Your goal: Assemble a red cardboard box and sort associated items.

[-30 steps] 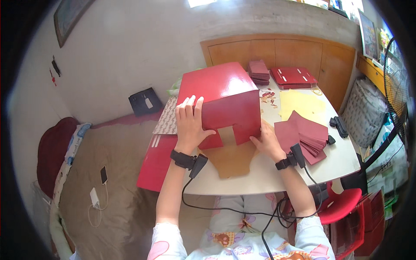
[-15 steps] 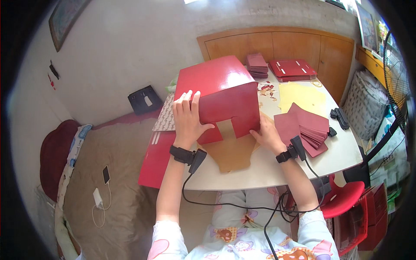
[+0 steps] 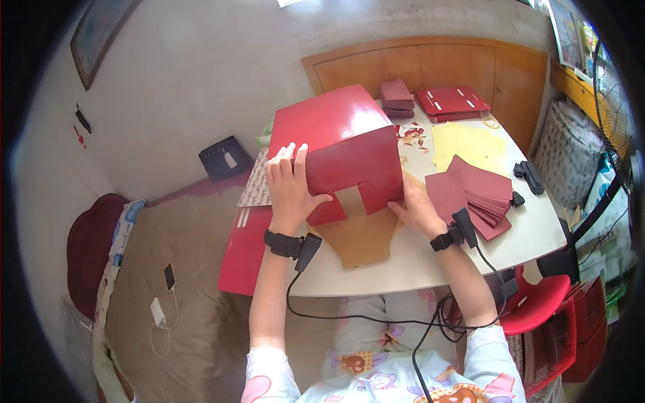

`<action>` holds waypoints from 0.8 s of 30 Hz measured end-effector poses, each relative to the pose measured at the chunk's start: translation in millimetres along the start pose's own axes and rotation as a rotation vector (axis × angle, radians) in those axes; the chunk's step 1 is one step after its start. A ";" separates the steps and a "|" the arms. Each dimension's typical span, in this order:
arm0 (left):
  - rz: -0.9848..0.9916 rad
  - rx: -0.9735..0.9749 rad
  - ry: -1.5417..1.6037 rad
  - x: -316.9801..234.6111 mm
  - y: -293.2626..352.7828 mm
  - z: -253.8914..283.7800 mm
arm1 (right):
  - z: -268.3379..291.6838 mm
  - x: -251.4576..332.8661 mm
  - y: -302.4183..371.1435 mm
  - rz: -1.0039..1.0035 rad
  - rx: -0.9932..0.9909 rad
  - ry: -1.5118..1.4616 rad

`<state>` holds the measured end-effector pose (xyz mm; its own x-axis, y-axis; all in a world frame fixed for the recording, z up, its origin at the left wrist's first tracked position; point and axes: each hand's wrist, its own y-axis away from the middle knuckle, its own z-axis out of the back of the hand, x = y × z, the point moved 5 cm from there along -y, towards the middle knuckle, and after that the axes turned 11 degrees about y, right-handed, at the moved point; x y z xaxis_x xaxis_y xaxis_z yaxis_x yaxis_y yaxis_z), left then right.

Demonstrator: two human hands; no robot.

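Between my two hands stands a glossy red cardboard box (image 3: 329, 121) on the white table. Its near side is a darker red panel with a notch, and a tan flap (image 3: 356, 245) spreads from its base toward me. My left hand (image 3: 290, 188) grips the box's left side, fingers over the upper edge and thumb across the near panel. My right hand (image 3: 415, 205) holds the lower right corner, thumb on the near panel; its other fingers are partly hidden behind the side. Each wrist wears a black strap with a cabled device.
Dark red card pieces (image 3: 474, 198) lie fanned right of the box, near a yellow sheet (image 3: 467, 144). Flat red folded boxes (image 3: 453, 102) and a small card stack (image 3: 396, 99) sit at the table's back. Black cables (image 3: 376, 319) hang before the table edge. A bed (image 3: 181, 269) is left.
The whole view has shifted slightly. Both hands keep the same grip on the box, which shows almost no movement on the table.
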<state>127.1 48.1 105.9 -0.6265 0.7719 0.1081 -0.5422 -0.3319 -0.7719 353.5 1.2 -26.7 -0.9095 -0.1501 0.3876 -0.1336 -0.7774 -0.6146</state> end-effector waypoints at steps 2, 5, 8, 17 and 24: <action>0.011 0.003 -0.005 0.5 -0.4 0.1 | 1.3 1.5 -1.0 -0.051 0.093 -0.092; 0.007 0.007 -0.017 0.3 -0.4 0.7 | 6.1 6.0 -1.0 -0.012 0.037 -0.092; 0.005 0.000 -0.013 0.4 0.2 0.5 | 8.9 8.0 -0.8 -0.038 0.088 -0.088; 0.013 0.008 -0.011 0.2 -0.2 0.4 | 3.0 3.6 0.3 -0.026 0.060 -0.026; 0.006 0.008 -0.004 0.2 -0.5 1.2 | -0.9 0.9 0.7 -0.021 0.055 0.006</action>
<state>126.6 47.7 107.1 -0.6317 0.7679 0.1063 -0.5431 -0.3405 -0.7675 352.3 1.0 -27.3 -0.9090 -0.1299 0.3960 -0.1309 -0.8130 -0.5673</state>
